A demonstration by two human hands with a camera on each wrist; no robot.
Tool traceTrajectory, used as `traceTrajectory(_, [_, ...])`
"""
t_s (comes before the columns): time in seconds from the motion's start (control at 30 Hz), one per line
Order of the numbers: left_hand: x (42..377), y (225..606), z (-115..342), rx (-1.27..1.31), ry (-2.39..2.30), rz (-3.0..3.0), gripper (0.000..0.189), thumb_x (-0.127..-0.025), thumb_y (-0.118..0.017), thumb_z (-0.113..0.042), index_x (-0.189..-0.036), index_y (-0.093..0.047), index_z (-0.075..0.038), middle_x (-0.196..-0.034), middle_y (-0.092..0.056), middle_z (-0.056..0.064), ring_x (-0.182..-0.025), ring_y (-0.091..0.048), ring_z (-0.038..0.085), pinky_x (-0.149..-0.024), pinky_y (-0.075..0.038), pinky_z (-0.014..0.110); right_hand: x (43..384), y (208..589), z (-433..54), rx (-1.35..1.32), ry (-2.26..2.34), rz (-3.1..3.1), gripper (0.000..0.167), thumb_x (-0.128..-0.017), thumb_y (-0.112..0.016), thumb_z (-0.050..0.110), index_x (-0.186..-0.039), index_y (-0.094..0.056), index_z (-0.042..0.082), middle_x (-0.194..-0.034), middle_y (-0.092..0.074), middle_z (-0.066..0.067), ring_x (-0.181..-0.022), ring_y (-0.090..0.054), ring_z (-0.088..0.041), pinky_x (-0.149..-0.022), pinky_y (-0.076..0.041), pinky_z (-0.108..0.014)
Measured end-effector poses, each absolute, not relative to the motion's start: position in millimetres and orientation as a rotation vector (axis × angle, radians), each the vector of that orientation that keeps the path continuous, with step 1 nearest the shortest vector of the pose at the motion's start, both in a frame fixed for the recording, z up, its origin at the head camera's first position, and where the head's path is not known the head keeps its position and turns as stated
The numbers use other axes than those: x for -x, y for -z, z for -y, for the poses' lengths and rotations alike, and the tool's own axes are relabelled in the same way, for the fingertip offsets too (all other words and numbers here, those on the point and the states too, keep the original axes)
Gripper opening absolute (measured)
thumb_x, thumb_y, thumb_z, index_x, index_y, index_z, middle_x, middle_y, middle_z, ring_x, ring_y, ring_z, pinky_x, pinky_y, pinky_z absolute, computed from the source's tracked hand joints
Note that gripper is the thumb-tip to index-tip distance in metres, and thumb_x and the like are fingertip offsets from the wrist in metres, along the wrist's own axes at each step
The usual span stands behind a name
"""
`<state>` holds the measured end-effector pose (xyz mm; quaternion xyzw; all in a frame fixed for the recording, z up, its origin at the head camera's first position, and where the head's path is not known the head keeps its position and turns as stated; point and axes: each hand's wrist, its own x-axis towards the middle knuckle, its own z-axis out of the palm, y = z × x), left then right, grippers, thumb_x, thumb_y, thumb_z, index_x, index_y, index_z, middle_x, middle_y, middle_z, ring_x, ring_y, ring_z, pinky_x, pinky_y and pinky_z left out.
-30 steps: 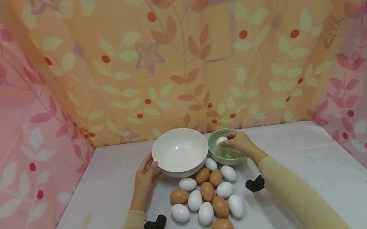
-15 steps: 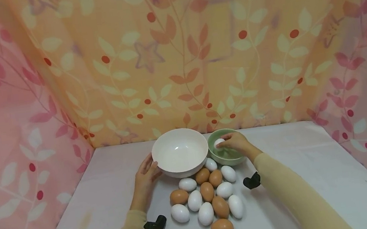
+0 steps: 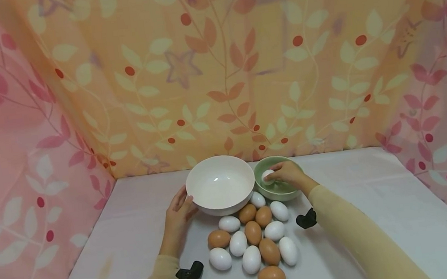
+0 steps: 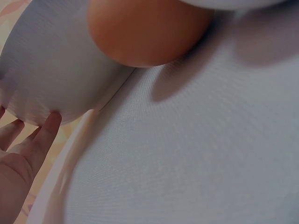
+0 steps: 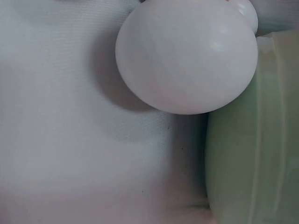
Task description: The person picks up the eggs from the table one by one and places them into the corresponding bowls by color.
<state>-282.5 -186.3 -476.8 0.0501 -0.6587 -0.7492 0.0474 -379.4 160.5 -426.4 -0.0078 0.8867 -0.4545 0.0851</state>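
Inside the green bowl (image 3: 291,192), my right hand (image 3: 289,173) pinches a white egg (image 3: 267,177) between thumb and fingers. The egg is low in the bowl, near its left inner wall. My left hand (image 3: 177,216) rests against the left side of a larger white bowl (image 3: 221,190), which has nothing in it. In the left wrist view its fingers (image 4: 49,126) lie fairly straight along the bowl's outer wall. The right wrist view shows a white egg (image 5: 187,56) on the cloth beside the green bowl, while the right hand itself is outside that view.
Several white eggs (image 3: 251,259) and brown eggs (image 3: 271,278) lie in a loose cluster in front of the bowls, between both forearms. A pale cloth (image 3: 136,241) covers the table. Patterned fabric (image 3: 215,66) stands behind and at both sides.
My right hand has moved slightly left and down, bringing the white egg lower in the green bowl. The left hand, both bowls and the eggs on the cloth stay in place.
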Motion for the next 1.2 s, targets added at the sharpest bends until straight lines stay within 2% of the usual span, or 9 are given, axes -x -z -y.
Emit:
traceTrajectory(0.1, [283.0, 476.2, 185.9, -0.155, 2.288, 2.011, 0.061, -0.097, -0.064, -0.035, -0.151, -0.041, -0.021, -0.158, -0.039, 0.002, -0.135, -0.049, 0.018, -0.102, -0.053, 0.037, 380.8, 427.9, -160.4, 0.019, 1.374, -2.635, 0.055, -0.081, -0.082, 0.025, -0.126, -0.065, -0.003, -0.131, -0.065, -0.018, -0.108, -0.061, -0.023, -0.091, -0.055, -0.034])
traceTrajectory(0.27, [282.7, 474.7, 185.0, -0.173, 2.28, 2.014, 0.06, -0.098, -0.064, -0.033, -0.151, -0.041, -0.021, -0.158, -0.04, 0.002, -0.124, -0.055, 0.009, -0.1, -0.054, 0.035, 384.2, 431.7, -160.0, 0.033, 1.391, -2.625, 0.041, -0.079, -0.084, 0.021, -0.111, -0.072, -0.001, -0.1, -0.074, -0.006, -0.088, -0.06, -0.014, -0.08, -0.056, -0.028])
traceTrajectory(0.33, [282.5, 474.3, 184.8, -0.171, 2.279, 2.014, 0.06, -0.097, -0.064, -0.033, -0.151, -0.041, -0.021, -0.158, -0.04, 0.002, -0.119, -0.058, 0.005, -0.098, -0.055, 0.033, 385.3, 432.8, -159.9, 0.036, 1.388, -2.628, 0.039, -0.078, -0.085, 0.021, -0.109, -0.073, -0.001, -0.095, -0.074, -0.002, -0.085, -0.059, -0.013, -0.075, -0.053, -0.023])
traceTrajectory(0.57, [282.7, 475.7, 186.0, -0.178, 2.287, 2.007, 0.059, -0.097, -0.064, -0.033, -0.151, -0.042, -0.021, -0.158, -0.041, 0.002, -0.115, -0.058, 0.001, -0.094, -0.056, 0.029, 386.0, 434.2, -159.0, 0.02, 1.316, -2.646, 0.044, -0.077, -0.085, 0.025, -0.112, -0.073, 0.001, -0.103, -0.074, -0.006, -0.088, -0.058, -0.016, -0.07, -0.047, -0.019])
traceTrajectory(0.73, [283.1, 476.4, 185.9, -0.166, 2.286, 2.014, 0.06, -0.097, -0.064, -0.033, -0.151, -0.042, -0.02, -0.158, -0.04, 0.003, -0.118, -0.057, 0.001, -0.093, -0.056, 0.028, 386.7, 436.3, -159.1, 0.04, 1.32, -2.661, 0.042, -0.076, -0.086, 0.024, -0.108, -0.073, 0.0, -0.091, -0.072, -0.001, -0.084, -0.056, -0.016, -0.067, -0.046, -0.02])
traceTrajectory(0.9, [283.1, 475.7, 184.7, -0.156, 2.287, 2.006, 0.059, -0.098, -0.064, -0.032, -0.151, -0.041, -0.02, -0.158, -0.04, 0.002, -0.128, -0.053, 0.01, -0.093, -0.056, 0.028, 387.4, 438.0, -158.4, 0.037, 1.318, -2.682, 0.039, -0.075, -0.087, 0.026, -0.103, -0.075, 0.002, -0.079, -0.068, 0.006, -0.081, -0.054, -0.015, -0.066, -0.044, -0.019])
traceTrajectory(1.03, [282.6, 475.7, 184.3, -0.169, 2.295, 1.995, 0.059, -0.098, -0.063, -0.031, -0.152, -0.04, -0.02, -0.158, -0.039, 0.002, -0.133, -0.05, 0.017, -0.097, -0.055, 0.031, 388.2, 438.8, -158.0, 0.037, 1.308, -2.691, 0.038, -0.075, -0.087, 0.028, -0.102, -0.076, 0.003, -0.077, -0.068, 0.008, -0.081, -0.055, -0.015, -0.066, -0.044, -0.019])
traceTrajectory(1.2, [281.6, 475.4, 184.3, -0.171, 2.299, 2.001, 0.061, -0.098, -0.063, -0.032, -0.153, -0.039, -0.019, -0.159, -0.038, 0.003, -0.13, -0.051, 0.014, -0.103, -0.053, 0.038, 388.7, 438.6, -158.0, 0.049, 1.292, -2.704, 0.037, -0.075, -0.087, 0.029, -0.099, -0.076, 0.003, -0.078, -0.069, 0.006, -0.082, -0.055, -0.016, -0.067, -0.044, -0.019])
